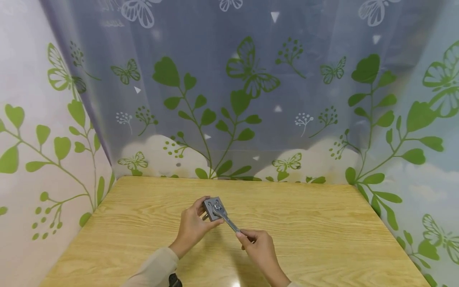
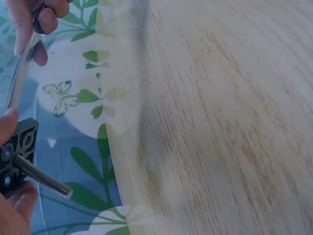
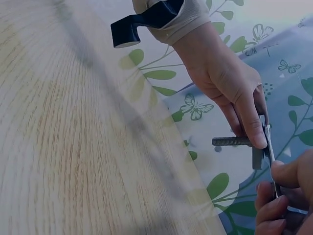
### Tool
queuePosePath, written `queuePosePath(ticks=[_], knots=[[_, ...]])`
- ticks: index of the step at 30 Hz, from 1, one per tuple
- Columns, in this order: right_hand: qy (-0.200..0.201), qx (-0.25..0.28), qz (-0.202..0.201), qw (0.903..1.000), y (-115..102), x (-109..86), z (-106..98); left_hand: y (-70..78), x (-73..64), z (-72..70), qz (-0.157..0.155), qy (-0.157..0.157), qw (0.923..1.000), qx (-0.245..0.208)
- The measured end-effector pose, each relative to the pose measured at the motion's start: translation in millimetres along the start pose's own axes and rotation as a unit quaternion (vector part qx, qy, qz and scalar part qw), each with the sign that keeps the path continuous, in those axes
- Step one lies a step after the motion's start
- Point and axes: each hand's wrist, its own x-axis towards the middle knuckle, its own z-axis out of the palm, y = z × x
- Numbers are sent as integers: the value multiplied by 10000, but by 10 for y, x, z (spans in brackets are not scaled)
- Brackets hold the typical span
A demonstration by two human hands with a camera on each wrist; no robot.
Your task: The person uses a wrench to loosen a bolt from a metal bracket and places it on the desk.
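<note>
One square block (image 1: pixel 211 214), dark grey, pierced with holes; held up off the table (image 1: pixel 308 227), in front of the person, one face toward the head camera. One bolt (image 2: pixel 44 177), threaded, standing out from the block's far face; its thread shows bare in both wrist views, with no nut visible along the exposed length. One wrench (image 1: pixel 230 224), metal, its ring end against the block's near face, apparently around the bolt's head, its handle slanting down to the right. One left hand (image 1: pixel 193 224), closed about the block, thumb at the near lower edge, fingers along the opposite edge. One right hand (image 1: pixel 260 248), fingers curled and thumb pressed on the handle's end, a firm-looking closed grip. Backing: a printed curtain (image 1: pixel 305 91), leaves and butterflies. State of the work, as judged: bolt already through the block, wrench already set in place; turning seems to be the step in hand. Tightness of the bolt: cannot be told. Outstanding, by the same judgement: whatever turning the bolt lacks, then removal of the wrench, not yet done.
</note>
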Motion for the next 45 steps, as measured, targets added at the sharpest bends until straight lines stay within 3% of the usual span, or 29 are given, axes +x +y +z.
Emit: queuePosePath(ticks=[5,9,15,19,23,27,31,34,40,45], knots=[[-262,273,-24,9993,40,23,-62,-1,1,-50,-82,-223,9996,-142],[-636,298,-81,9975,122,102,-155,-8,18,-99,-185,-608,9969,-456],[-1245,101,-526,9908,279,346,-364,-21,49,-168,-201,-1411,9858,-885],[-1828,-240,-760,9799,328,575,-543,-15,57,-196,-224,-1927,9758,-1007],[-2468,-629,-1041,9614,291,811,-708,-8,58,-195,-220,-2349,9653,-1121],[-3059,-1053,-1497,9343,153,1037,-830,4,41,-176,-203,-2738,9545,-1163],[-3569,-1463,-1681,9072,-44,1224,-904,24,32,-149,-138,-3084,9440,-1161],[-3696,-2009,-1797,8893,-201,1311,-915,21,31,-124,-104,-3283,9370,-1186],[-3450,-3170,-2375,8509,-470,1382,-853,2,8,-88,-123,-3632,9230,-1266],[-3441,-3489,-2482,8356,-617,1399,-810,-18,-4,-85,-140,-3785,9159,-1330]])
